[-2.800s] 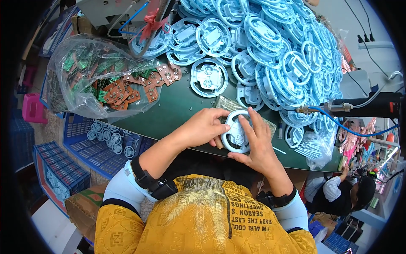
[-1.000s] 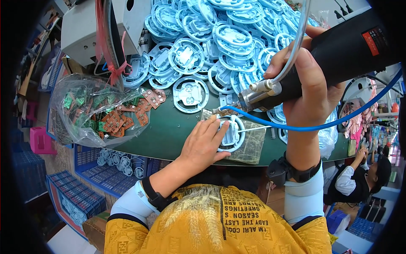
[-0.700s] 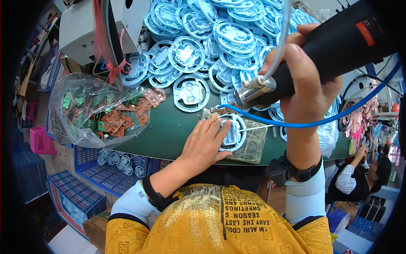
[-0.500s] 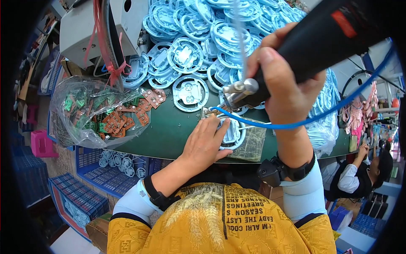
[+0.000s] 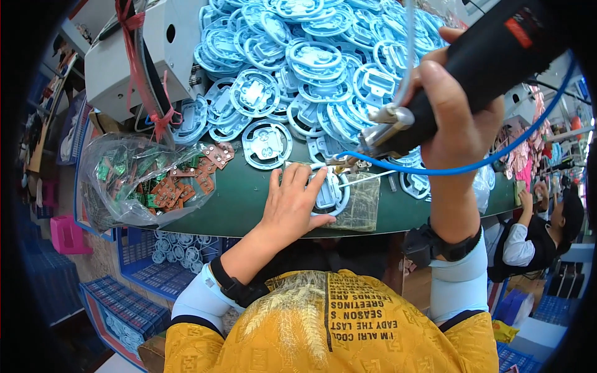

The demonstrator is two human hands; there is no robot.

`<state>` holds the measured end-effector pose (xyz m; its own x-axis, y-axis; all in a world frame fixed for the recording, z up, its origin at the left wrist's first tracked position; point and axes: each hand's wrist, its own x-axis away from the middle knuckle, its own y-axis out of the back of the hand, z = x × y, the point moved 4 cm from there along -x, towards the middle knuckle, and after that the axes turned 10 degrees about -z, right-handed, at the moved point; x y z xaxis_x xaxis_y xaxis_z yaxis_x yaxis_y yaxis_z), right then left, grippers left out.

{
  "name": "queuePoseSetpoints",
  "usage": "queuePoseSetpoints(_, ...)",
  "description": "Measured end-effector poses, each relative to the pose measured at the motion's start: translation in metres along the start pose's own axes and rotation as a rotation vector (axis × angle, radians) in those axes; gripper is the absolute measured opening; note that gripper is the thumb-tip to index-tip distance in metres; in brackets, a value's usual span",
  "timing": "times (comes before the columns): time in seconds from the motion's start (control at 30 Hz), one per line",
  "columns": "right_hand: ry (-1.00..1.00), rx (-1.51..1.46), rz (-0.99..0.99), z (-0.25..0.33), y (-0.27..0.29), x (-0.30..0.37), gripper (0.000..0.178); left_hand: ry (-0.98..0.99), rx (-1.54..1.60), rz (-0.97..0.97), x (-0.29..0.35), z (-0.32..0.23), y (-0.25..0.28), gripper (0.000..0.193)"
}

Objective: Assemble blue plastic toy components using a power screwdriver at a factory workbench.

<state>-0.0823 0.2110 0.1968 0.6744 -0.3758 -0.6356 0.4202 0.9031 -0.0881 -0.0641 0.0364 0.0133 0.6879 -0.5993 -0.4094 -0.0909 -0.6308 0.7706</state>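
My left hand holds down a light-blue plastic wheel-shaped part, its thumb at the near rim and fingers over the left side. Beneath the part lies a block wrapped in clear tape. In my right hand is a black powered screwdriver, tilted so its metal nose points down to the left. The nose is at the far edge of the part; whether it touches is hard to tell. A blue hose curves from the nose up to the right. A thin white rod sticks out to the right.
Light-blue wheel parts are heaped at the table's back. A clear bag of small green and brown circuit boards lies left, near a grey metal box. Blue crates stand below the green table. Another person sits at right.
The screwdriver and my right hand have moved right and slightly nearer, its nose shifting right from above my left fingers. My left hand still holds the part. The whole view has shifted slightly.
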Motion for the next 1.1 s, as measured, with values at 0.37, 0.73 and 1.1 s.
queuePoseSetpoints(0.37,-0.318,0.131,-0.205,0.009,-0.014,0.008,0.041,0.000,-0.114,0.077,-0.017,-0.002,-0.011,0.080)
queuePoseSetpoints(0.73,-0.010,0.091,0.006,-0.016,-0.010,0.017,0.037,0.003,-0.161,0.159,-0.018,-0.003,-0.014,0.082)
queuePoseSetpoints(1.1,-0.011,0.030,-0.015,0.017,0.009,0.030,0.036,0.041,-0.121,0.179,-0.007,0.002,-0.022,0.091)
